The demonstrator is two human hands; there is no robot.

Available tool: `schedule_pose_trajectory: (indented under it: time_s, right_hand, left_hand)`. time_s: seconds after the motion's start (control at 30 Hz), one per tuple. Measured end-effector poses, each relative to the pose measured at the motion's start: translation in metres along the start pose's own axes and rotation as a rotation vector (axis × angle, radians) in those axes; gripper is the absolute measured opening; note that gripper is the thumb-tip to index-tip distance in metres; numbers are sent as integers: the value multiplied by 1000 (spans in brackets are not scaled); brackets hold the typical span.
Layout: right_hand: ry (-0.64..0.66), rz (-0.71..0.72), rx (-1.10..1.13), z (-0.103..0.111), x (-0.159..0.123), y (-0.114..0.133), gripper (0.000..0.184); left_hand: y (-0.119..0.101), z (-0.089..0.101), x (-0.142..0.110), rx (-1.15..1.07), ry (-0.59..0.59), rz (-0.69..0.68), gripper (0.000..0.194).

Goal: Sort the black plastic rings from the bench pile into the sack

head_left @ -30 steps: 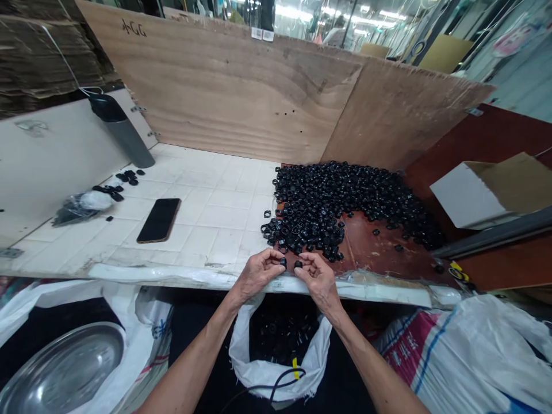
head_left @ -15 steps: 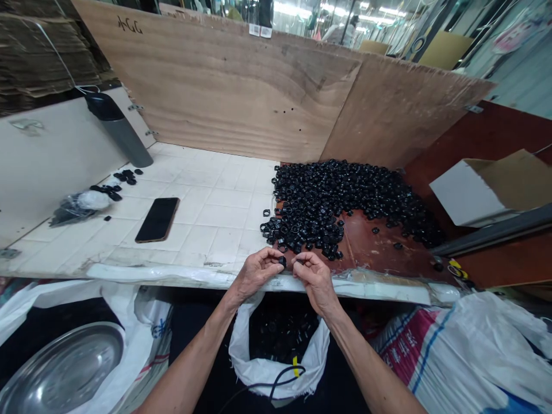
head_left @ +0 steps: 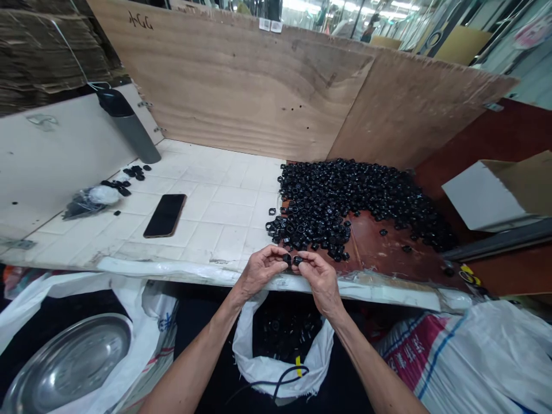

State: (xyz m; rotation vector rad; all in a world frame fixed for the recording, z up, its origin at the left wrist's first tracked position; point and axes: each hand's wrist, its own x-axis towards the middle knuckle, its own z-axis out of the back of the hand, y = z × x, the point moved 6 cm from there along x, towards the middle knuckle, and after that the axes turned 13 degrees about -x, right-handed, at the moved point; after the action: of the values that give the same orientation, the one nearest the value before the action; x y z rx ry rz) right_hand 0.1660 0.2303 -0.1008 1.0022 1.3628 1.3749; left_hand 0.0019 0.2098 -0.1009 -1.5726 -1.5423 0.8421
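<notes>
Pinching glossy black rings (head_left: 287, 259), left hand (head_left: 261, 271) just beside right hand (head_left: 321, 280).

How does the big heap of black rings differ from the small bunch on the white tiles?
The heap is far larger, on a reddish-brown board; the small bunch is a handful of pieces, on the white tiles beside a plastic bag. Both look like glossy black rings.
</notes>
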Motion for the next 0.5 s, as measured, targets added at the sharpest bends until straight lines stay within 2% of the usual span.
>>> schedule_pose_trajectory:
  time_s: [0.13, 0.23, 0.4, 0.5]
  right_hand:
    - [-25, 184, -266, -3, 0, 11, 19]
    - [-55, 301, -426, -5, -2, 19, 18]
    - [-78, 403, -590, -11, -6, 34, 18]
    - [-76, 391, -579, -12, -8, 38, 18]
  left_hand:
    - [0, 0, 0, 20, -14, -22, 28]
    - [-2, 0, 1, 54, 1, -52, 26]
    - [-2, -2, 0, 96, -2, -72, 26]
    - [-3, -4, -2, 98, -18, -81, 24]
